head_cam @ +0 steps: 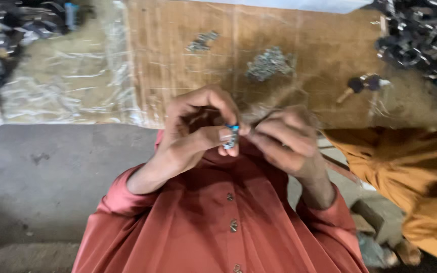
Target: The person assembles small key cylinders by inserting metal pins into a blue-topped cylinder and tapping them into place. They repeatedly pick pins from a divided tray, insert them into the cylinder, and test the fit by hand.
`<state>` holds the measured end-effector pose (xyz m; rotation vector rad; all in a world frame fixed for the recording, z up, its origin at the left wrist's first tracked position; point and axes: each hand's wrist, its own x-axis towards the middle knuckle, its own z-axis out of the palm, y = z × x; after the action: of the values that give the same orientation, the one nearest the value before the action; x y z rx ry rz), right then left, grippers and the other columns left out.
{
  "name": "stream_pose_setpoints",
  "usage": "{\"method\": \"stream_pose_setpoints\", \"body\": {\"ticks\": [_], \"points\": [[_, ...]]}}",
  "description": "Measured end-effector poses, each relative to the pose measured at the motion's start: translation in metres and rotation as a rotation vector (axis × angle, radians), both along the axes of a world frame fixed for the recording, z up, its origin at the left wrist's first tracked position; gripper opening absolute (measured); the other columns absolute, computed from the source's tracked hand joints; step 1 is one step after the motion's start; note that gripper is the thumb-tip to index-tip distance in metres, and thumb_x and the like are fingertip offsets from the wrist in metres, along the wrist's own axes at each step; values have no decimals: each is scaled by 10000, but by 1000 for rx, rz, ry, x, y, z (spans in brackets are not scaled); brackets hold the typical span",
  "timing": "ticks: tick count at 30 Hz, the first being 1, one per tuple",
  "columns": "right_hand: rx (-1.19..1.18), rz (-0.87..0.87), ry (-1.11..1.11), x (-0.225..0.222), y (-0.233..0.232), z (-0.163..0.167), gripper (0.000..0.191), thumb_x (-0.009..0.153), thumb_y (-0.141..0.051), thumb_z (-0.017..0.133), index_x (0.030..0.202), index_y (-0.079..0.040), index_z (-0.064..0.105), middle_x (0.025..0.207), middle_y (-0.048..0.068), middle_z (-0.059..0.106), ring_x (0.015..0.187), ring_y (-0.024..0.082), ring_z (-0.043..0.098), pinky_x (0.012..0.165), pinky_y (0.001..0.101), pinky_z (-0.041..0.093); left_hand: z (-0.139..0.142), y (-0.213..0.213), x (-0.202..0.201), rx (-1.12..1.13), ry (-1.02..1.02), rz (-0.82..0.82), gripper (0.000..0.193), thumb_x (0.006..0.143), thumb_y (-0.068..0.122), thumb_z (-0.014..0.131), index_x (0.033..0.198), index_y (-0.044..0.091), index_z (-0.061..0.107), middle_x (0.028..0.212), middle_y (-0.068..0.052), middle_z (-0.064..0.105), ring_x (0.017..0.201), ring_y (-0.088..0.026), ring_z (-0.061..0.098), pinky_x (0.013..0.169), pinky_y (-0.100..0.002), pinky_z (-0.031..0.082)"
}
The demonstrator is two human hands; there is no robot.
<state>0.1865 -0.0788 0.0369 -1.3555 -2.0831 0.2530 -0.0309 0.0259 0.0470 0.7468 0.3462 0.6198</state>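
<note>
Left hand: clenched, pinching a small blue-and-silver part between thumb and forefinger, held above the lap at the near edge of the wooden table. Right hand: fingers closed, tips touching the same part; blurred. Rust-red shirt: sleeves rolled. Two heaps of small grey metal pieces mid-table. Dark metal parts pile at the far right corner. Clear plastic sheet toward the left edge. Another person's orange garment, right.
</note>
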Motion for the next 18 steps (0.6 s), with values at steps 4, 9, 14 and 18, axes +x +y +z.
{"method": "stream_pose_setpoints", "body": {"ticks": [4,9,14,18], "points": [[75,29,318,3,-9,-5,126,900,-9,787,1011,-42,739,1029,91,701,918,249,699,794,400,596,-2,-7,2,-16,-37,14,67,994,-31,626,1052,-59,608,997,-159,672,746,-162,704,666,-252,607],[-255,-227,772,1,-18,8,129,932,64,779,1008,22,684,928,141,734,708,144,735,606,234,572,-6,-10,6,39,-21,14,64,1047,-56,657,1103,-71,630,1040,-162,705,814,-161,720,734,-260,630],[-194,-275,761,4,-7,28,120,914,86,660,994,9,707,944,145,748,763,183,765,660,287,647,-7,-8,10,163,62,9,156,1047,-57,694,1198,-47,656,1080,-147,719,951,-196,775,822,-287,688],[-50,-129,657,-4,6,29,156,906,92,694,1025,-8,684,1019,136,698,850,230,723,727,358,610,-4,-7,14,97,18,11,158,1040,-69,695,1197,-50,691,1066,-148,727,968,-204,774,843,-301,690]]}}
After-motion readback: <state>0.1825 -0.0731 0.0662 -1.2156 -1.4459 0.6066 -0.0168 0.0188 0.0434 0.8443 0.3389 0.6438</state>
